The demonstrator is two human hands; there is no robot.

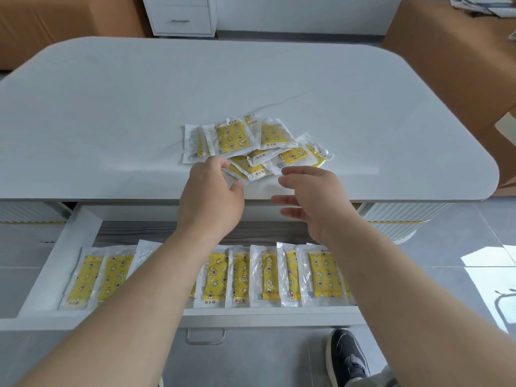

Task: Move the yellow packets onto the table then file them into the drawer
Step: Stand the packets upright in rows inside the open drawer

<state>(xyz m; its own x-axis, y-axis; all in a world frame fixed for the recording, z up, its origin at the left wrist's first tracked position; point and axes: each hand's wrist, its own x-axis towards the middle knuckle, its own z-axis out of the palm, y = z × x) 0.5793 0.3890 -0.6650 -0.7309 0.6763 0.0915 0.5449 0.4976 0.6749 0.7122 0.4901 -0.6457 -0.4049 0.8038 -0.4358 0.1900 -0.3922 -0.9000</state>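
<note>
Behind the left hand (212,196), its grip on one packet (248,166) is partly obscured

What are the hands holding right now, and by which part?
The left hand pinches the clear near-left edge of the frontmost yellow plastic-wrapped packet. The right hand is open, holding nothing.

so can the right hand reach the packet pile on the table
Probably yes: the right hand hovers open and empty beside the pile of yellow packets, nothing between them; the left hand only pinches a packet at its near-left edge.
</note>
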